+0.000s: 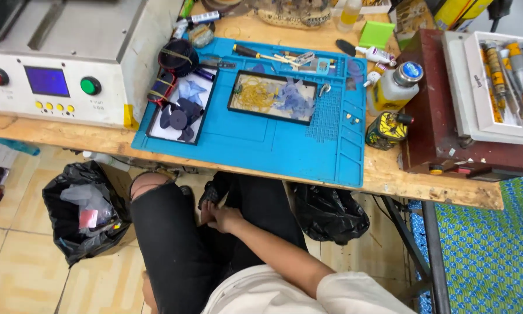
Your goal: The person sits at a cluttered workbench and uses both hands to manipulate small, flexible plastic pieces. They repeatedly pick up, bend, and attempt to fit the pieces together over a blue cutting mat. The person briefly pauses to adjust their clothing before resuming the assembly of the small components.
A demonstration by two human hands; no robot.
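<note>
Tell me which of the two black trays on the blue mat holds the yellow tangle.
The right tray, lying lengthwise near the mat's middle. It holds a yellow tangle beside bluish scraps. The left tray, near the machine, holds only dark and bluish pieces.

Left hand perhaps hidden under right hand (222, 218), between the knees.

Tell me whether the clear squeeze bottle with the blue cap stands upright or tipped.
Upright: the clear squeeze bottle stands on its base, blue cap on top.

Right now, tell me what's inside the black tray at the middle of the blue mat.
The black tray on the blue mat holds a tangle of yellowish bands on its left side and bluish scraps on its right. Anything beneath those piles is covered.
</note>
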